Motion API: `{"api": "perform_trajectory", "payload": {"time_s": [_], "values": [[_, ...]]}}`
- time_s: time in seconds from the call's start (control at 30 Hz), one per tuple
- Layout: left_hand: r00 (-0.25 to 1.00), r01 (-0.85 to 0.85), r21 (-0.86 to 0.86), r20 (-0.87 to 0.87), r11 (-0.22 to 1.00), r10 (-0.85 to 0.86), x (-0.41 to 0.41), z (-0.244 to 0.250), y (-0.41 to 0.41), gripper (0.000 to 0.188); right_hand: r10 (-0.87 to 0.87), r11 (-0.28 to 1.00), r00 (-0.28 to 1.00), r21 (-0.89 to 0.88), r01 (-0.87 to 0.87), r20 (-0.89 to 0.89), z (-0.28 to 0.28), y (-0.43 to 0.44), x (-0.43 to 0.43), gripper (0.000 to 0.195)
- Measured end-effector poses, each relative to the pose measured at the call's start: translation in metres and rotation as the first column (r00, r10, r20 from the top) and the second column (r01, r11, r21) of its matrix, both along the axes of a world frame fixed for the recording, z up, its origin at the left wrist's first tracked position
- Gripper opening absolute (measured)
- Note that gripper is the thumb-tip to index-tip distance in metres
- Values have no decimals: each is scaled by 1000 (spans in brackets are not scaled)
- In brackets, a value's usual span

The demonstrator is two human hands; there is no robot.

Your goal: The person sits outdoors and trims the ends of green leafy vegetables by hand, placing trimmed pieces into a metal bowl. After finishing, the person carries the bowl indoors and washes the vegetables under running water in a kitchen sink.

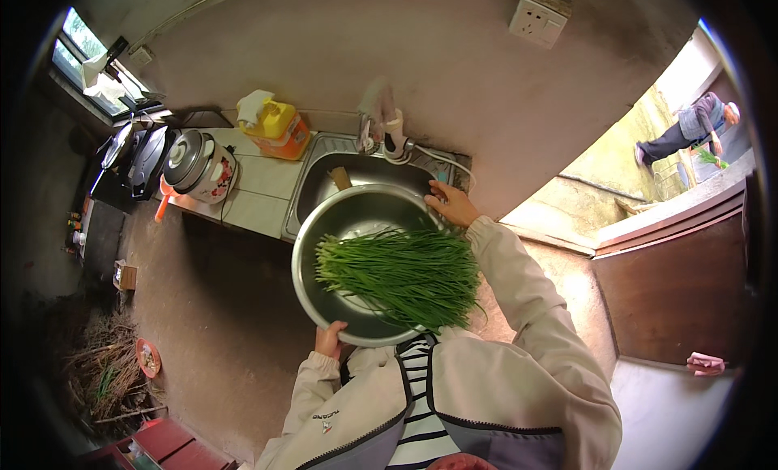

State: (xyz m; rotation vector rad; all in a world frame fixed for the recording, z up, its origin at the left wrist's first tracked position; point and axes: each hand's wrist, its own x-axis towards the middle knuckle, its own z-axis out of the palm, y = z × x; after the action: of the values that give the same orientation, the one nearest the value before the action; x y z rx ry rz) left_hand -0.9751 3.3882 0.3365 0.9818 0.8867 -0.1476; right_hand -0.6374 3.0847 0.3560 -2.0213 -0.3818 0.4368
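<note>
A round stainless steel basin [302, 287] is in front of my torso, its far part overlapping the sink. Inside it lies a thick bunch of long green garlic chives [401, 275], pale ends to the left, green tips over the right rim. My left hand [330, 339] grips the basin's near left rim. At the far right rim is my right hand [453, 204], fingers apart; whether it touches the rim is unclear. Beyond the basin, the stainless steel sink [310, 178] holds a brown piece of something [340, 178]. A faucet [368, 139] stands at its back.
Left of the sink, the tiled counter [258, 193] holds a yellow jug [276, 129] and a floral rice cooker [206, 172]. An orange-handled ladle [163, 205] sticks out past the counter edge. A wooden door [674, 275] stands at right; outside, a person [690, 126] bends over.
</note>
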Motion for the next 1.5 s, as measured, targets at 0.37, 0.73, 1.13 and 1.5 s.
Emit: {"api": "perform_trajectory", "payload": {"time_s": [0.37,0.73,1.13,1.5], "values": [[980,186,-68,-60,980,-190,1,-7,103,29,-135,967,942,-249,57,-306,-33,44,-71,50],[904,425,72,-79,903,-419,90,-37,190,19,-423,901,877,-206,382,-227,-53,52,-116,45],[823,568,223,-181,792,-539,241,-81,226,16,-545,815,834,-293,500,-92,-100,67,-124,43],[717,697,188,-150,692,-681,351,-138,275,25,-684,715,640,-145,684,-351,-102,133,-109,30]]}}
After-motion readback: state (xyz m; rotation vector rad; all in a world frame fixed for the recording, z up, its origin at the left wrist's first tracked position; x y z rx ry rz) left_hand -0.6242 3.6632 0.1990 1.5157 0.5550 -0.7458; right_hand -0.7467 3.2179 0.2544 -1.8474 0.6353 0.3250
